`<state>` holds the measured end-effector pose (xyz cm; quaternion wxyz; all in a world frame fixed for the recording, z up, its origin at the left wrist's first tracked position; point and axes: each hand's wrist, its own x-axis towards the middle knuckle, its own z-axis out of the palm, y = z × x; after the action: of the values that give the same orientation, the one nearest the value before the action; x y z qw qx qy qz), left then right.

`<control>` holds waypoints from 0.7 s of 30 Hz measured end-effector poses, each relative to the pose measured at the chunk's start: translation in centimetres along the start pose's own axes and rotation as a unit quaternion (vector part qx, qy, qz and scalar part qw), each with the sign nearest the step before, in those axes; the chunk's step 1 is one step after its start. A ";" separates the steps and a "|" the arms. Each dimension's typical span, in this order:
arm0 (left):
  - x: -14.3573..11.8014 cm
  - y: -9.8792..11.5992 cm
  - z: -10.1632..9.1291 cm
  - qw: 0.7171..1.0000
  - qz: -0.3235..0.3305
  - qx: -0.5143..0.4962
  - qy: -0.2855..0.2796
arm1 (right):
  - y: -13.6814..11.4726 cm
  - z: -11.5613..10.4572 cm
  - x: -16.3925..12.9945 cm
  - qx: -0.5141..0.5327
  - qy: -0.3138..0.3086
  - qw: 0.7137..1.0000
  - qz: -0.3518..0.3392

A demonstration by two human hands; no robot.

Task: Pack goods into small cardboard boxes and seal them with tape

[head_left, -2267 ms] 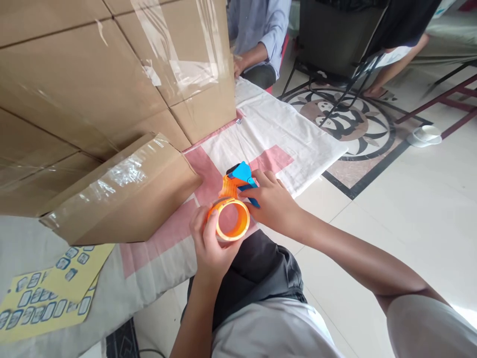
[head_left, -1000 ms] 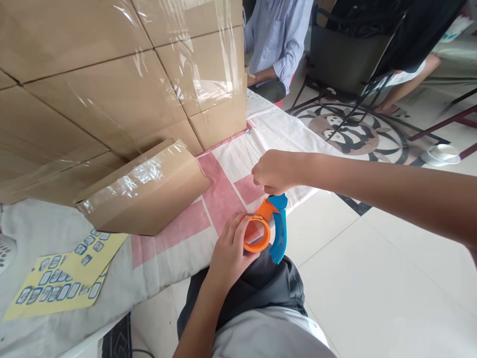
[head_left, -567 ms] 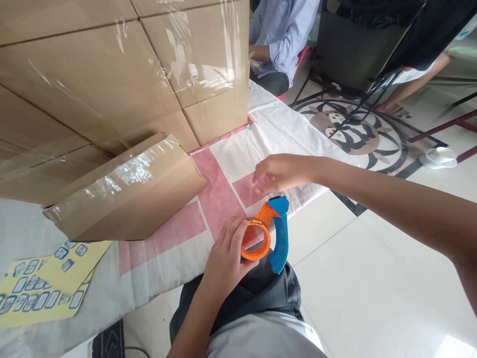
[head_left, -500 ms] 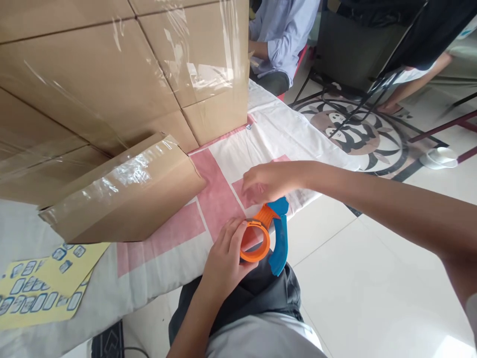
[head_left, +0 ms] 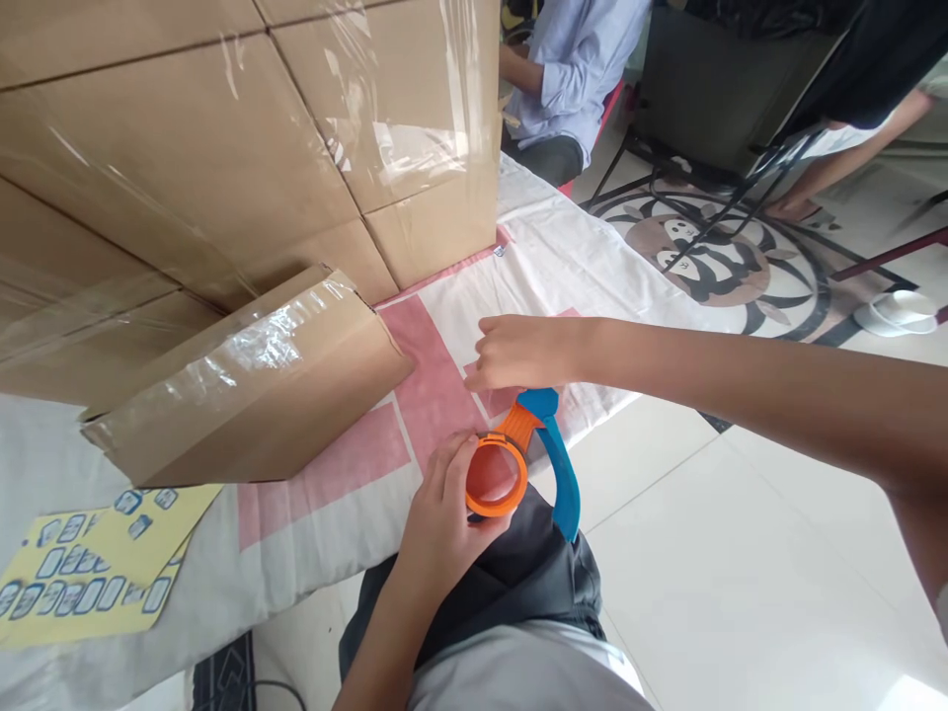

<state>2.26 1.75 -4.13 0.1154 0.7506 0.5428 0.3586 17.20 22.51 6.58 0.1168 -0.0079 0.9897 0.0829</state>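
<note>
Cloth-covered tbl (head_left: pixel 570 252), L hand (head_left: pixel 442 513) gripping tape dispenser (head_left: pixel 520 425), R hand (head_left: pixel 527 352) curled just beyond, hold unclear

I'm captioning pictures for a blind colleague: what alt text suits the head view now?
A left hand holds an orange-and-blue tape dispenser at a table's edge; the right hand is near its far end, contact unclear. On the table, a box and yellow sheets lie in front of stacked cartons; another person sits beyond.

Orange-blue tape dispenser (head_left: pixel 519 425) in hand (head_left: pixel 442 506)
</note>
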 end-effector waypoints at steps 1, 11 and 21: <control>0.0 0.0 -0.1 1.000 -0.002 -0.001 -0.001 | 0.2 0.1 -0.6 0.008 -0.011 1.000 0.019; 0.0 0.2 -0.4 0.999 -0.032 -0.014 -0.017 | 1.4 2.5 -4.5 0.046 0.050 0.995 0.077; 0.3 -0.2 -1.2 0.996 -0.068 -0.028 -0.045 | -0.1 5.4 -8.8 0.325 0.077 0.917 0.217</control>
<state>1.34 1.82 -3.29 0.1847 0.7235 0.5769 0.3312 27.04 23.32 3.44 0.0160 0.2390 0.9453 -0.2214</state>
